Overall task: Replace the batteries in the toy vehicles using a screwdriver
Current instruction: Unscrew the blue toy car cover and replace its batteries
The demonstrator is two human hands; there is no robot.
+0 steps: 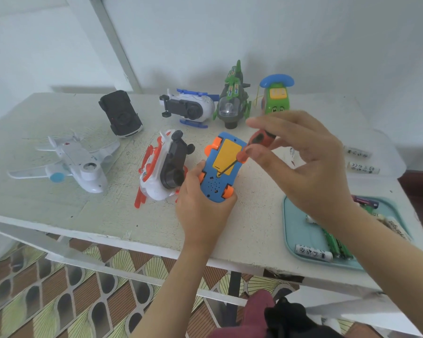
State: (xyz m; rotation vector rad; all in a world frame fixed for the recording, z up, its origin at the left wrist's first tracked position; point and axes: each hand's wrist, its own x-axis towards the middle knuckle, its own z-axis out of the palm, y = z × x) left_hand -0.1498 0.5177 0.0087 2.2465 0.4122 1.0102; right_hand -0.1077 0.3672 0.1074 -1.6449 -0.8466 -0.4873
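The blue toy car [215, 186] lies belly-up over the bench [108, 215], its long axis running away from the person. The left hand [203, 211] wraps its grip round the car's near end. Up and to the right, the right hand [310, 167] pinches the screwdriver [255, 145] by its handle. The shaft slants down-left, its tip on the screw at the near edge of the yellow battery cover [226, 154].

Toy plane [66, 164] near left edge of table [59, 211], overturned car [120, 114] behind it. Along back edge, L to R: tipped helicopter [188, 108], upright helicopter [232, 101], toy phone [276, 96]. Ctr: third helicopter [161, 167] on its side, toy car [224, 152] just R. Tray [291, 230] w/ batteries [314, 252] at front-R corner; container [388, 152] w/ more batteries [363, 167] behind it.
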